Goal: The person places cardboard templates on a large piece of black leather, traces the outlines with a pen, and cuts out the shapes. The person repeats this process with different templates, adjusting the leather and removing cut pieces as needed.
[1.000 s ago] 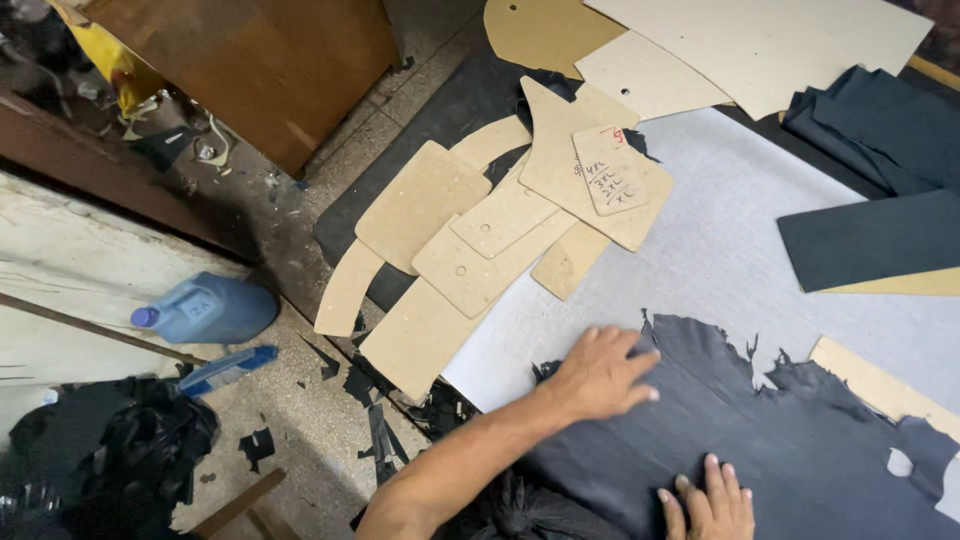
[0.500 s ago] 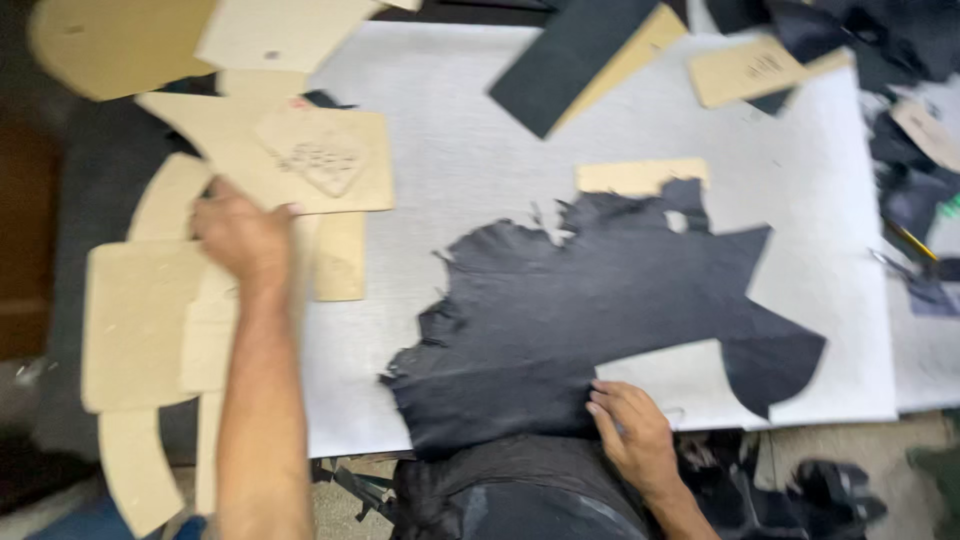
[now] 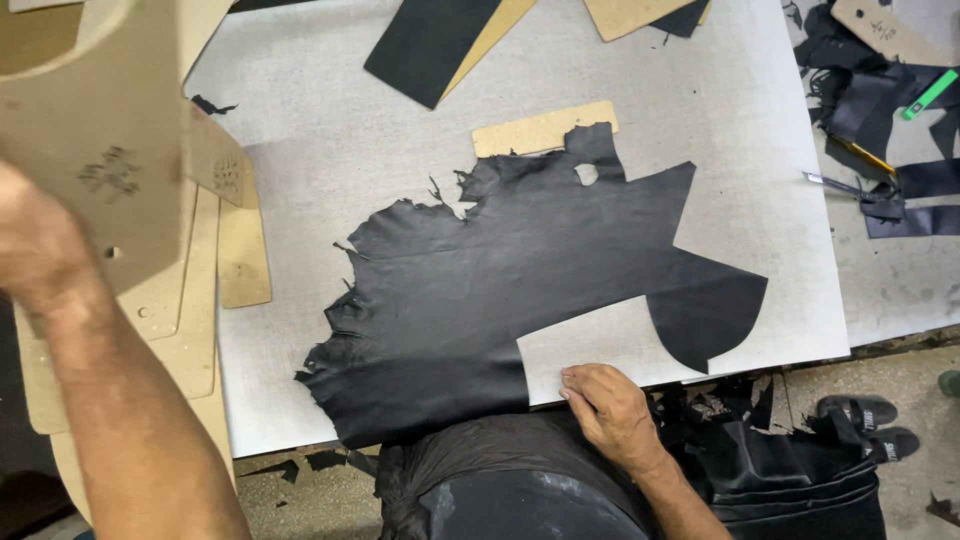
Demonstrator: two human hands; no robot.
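A ragged sheet of black leather (image 3: 520, 290) lies spread on the grey cutting board (image 3: 330, 150). My right hand (image 3: 605, 405) rests flat on the board's near edge, fingertips touching the leather's cut edge. My left hand (image 3: 40, 240) is raised at the far left and grips a large tan cardboard pattern (image 3: 100, 150), lifted off the stack of cardboard patterns (image 3: 190, 300) beside the board. A narrow cardboard strip (image 3: 540, 130) pokes out from under the leather's far edge.
More cardboard and black pieces (image 3: 450, 40) lie at the board's far edge. Leather scraps, a green marker (image 3: 930, 95) and a thin tool (image 3: 835, 183) sit at the right. Black offcuts and a sandalled foot (image 3: 865, 415) are on the floor below.
My left hand has lifted a cardboard pattern off the stack toward the camera. The view has shifted; my right hand stays at the leather's near edge.
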